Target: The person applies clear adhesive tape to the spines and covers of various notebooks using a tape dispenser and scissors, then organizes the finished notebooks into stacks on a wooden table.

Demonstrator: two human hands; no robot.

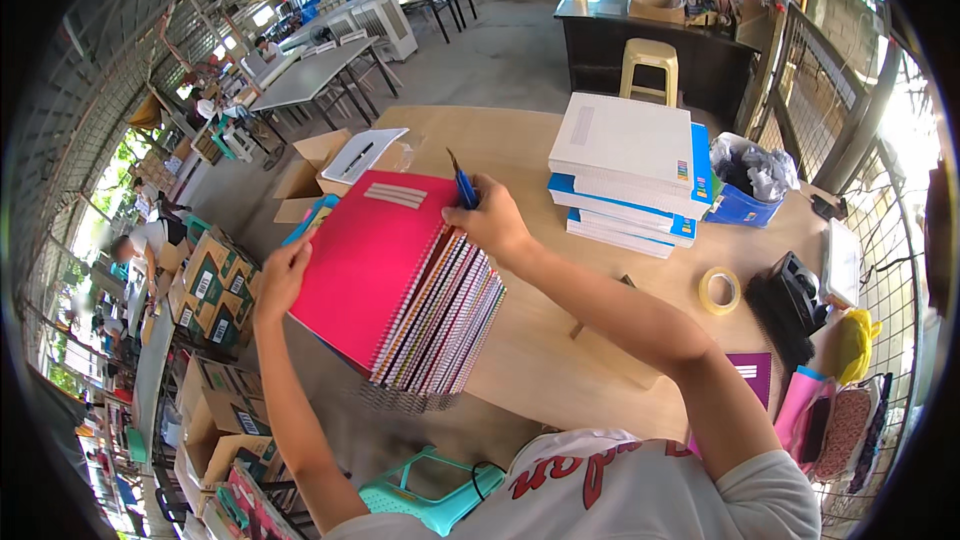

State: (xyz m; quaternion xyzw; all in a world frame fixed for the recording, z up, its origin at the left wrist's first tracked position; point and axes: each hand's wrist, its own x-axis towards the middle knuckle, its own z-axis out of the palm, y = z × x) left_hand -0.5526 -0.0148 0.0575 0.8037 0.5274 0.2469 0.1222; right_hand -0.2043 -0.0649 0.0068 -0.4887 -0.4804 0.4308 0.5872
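Note:
A tall stack of spiral notebooks [440,325] stands at the table's left side, its coil edges facing right. On top lies a notebook with a bright pink cover [350,250] and a white label block. My left hand [284,278] is closed on the stack's left edge, its fingertips partly hidden there. My right hand [492,220] is closed around a blue-handled tool [464,188] with a dark pointed tip, resting at the stack's upper right corner by the coil. The tool's exact kind is unclear. A light-blue piece [313,219] shows just beyond my left fingers.
Farther right stand stacked white and blue books [622,165] and a blue bin with plastic bags [748,190]. Clear tape [719,291], a black tape dispenser [790,295] and a purple notebook [752,372] lie nearer. Cartons [213,285] stand left; a turquoise stool [430,495] stands below.

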